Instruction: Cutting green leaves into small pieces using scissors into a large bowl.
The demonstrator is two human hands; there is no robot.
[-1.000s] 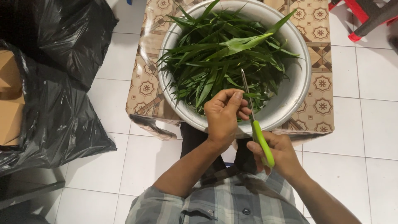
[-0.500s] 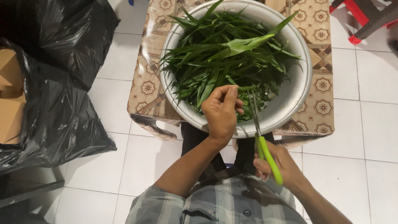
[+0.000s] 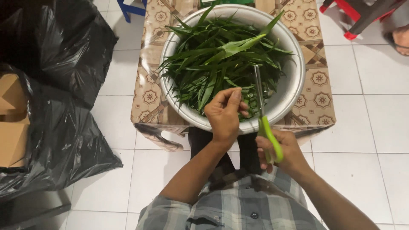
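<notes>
A big round metal bowl [image 3: 294,91] sits on a small table and is heaped with long green leaves [image 3: 219,64]. My left hand [image 3: 223,115] rests over the bowl's near rim, fingers pinched on leaves at the edge of the pile. My right hand [image 3: 283,151] is just below the rim and grips scissors with green handles [image 3: 268,136]. Their closed metal blades point up into the bowl, right of my left hand.
The table wears a beige patterned cloth [image 3: 317,81]. Black plastic bags [image 3: 59,89] with brown cardboard [image 3: 10,123] fill the left side on the white tiled floor [image 3: 366,132]. A red stool frame [image 3: 362,17] stands top right, a blue leg [image 3: 128,10] at the top.
My right hand has drawn the scissors slightly down and right. My left hand has stayed at the near rim, fingers closing onto the leaves.
</notes>
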